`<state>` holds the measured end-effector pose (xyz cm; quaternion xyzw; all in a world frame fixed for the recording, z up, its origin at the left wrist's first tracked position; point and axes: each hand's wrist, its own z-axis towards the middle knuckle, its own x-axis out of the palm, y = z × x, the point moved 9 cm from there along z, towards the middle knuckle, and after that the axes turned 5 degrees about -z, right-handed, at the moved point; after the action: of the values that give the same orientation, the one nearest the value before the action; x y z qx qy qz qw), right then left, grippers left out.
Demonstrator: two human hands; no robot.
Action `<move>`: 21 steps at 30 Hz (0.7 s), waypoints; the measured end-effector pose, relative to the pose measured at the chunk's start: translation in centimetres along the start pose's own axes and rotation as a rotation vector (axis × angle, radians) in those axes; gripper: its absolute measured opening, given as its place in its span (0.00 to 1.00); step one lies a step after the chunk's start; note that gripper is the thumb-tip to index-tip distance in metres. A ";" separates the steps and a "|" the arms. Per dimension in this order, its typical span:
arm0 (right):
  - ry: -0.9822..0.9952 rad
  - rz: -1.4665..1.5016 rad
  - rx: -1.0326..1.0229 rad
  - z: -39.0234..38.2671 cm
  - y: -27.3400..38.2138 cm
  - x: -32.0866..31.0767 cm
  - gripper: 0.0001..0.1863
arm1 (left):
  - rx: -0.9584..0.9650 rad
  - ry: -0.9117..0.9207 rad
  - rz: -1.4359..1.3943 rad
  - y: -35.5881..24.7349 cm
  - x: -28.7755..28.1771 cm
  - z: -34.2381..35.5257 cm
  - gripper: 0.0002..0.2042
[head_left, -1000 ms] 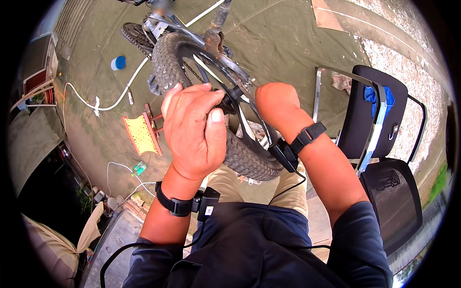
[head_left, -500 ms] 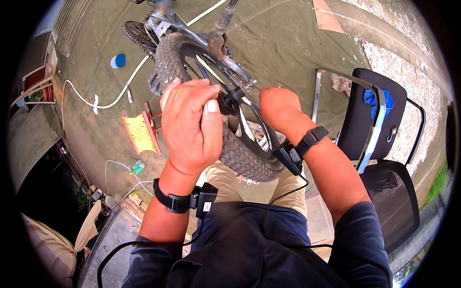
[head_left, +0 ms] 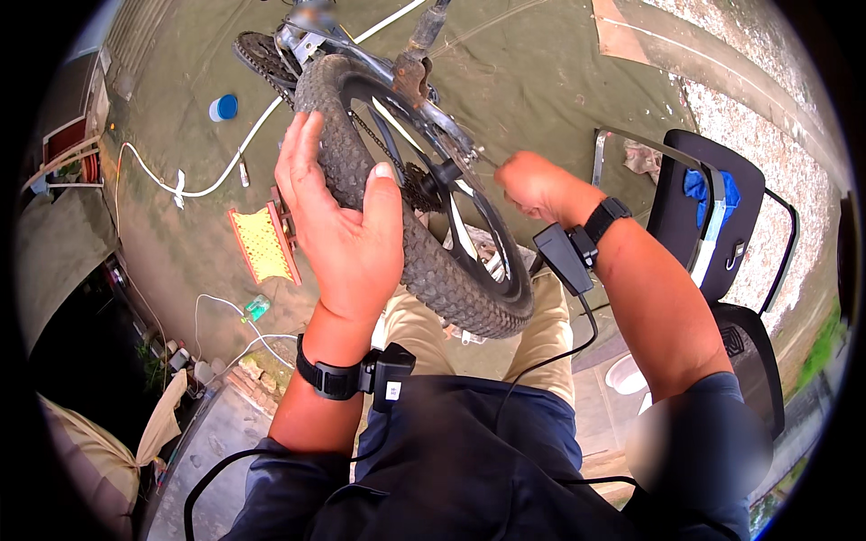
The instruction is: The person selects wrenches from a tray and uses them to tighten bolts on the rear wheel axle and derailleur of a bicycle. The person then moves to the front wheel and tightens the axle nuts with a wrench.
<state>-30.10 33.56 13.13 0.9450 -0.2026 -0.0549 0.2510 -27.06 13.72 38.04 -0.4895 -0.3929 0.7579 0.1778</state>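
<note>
A bicycle wheel with a knobby tyre (head_left: 456, 293) stands tilted in front of me, still in the bike's frame (head_left: 361, 63). Dark rear sprockets (head_left: 419, 189) and the pale, rust-marked spokes show inside the rim. My left hand (head_left: 347, 234) lies along the tyre's left side, fingers stretched out and thumb apart. To the right of the hub, my right hand (head_left: 548, 187) is curled closed. A thin metal piece (head_left: 484, 158) points from the frame end toward its knuckles. What the curled fingers hold, if anything, is hidden.
A black chair (head_left: 704, 207) with a blue cloth (head_left: 713, 194) stands at the right. On the left are a small stool with a yellow woven seat (head_left: 263, 243), a blue-lidded tub (head_left: 224, 108), a white hose (head_left: 216, 191) and a green bottle (head_left: 258, 307). Black cables hang from my wrist straps.
My left hand has opened from a bent-finger pose and spread along the tyre. The right hand has moved right, away from the rim, with its wrist turned. The wheel stays nearly in place.
</note>
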 end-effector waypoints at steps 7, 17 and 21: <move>-0.251 -0.189 -0.085 -0.6 1.3 0.2 0.17 | -0.488 -0.090 -0.403 3.6 0.1 0.1 0.37; -0.295 -0.228 -0.013 -2.0 1.9 -0.2 0.16 | -0.563 -0.102 -0.500 3.9 0.0 0.8 0.36; -0.259 -0.397 -0.095 -2.7 3.1 0.2 0.16 | -0.555 -0.116 -0.539 4.3 0.0 0.8 0.36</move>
<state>-30.47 32.20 17.04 0.9385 -0.0405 -0.2333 0.2512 -27.27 10.74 34.89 -0.3545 -0.7067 0.5756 0.2088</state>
